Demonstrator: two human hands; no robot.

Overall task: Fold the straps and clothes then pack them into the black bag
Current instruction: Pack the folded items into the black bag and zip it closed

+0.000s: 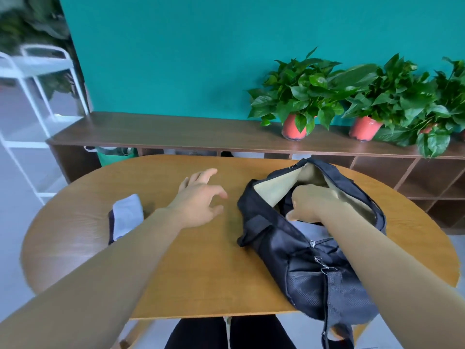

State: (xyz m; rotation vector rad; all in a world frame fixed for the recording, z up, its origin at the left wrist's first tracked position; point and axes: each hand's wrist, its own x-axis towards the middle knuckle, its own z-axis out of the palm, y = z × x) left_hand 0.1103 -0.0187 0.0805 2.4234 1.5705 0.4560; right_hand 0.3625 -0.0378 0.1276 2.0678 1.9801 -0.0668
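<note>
Potted plants (302,96) (red pots) on sideboard (176,133)

Bag (302,260) on table (201,273) right, folded cloth (127,215) left, perhaps garment (312,231) inside bag, plants (299,96) behind

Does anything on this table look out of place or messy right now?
Nothing is spilled or damaged. The only stray item is the folded pale blue cloth, lying at the left of the oval wooden table, outside the black fabric bag. The bag lies open and the right hand reaches into it.
</note>
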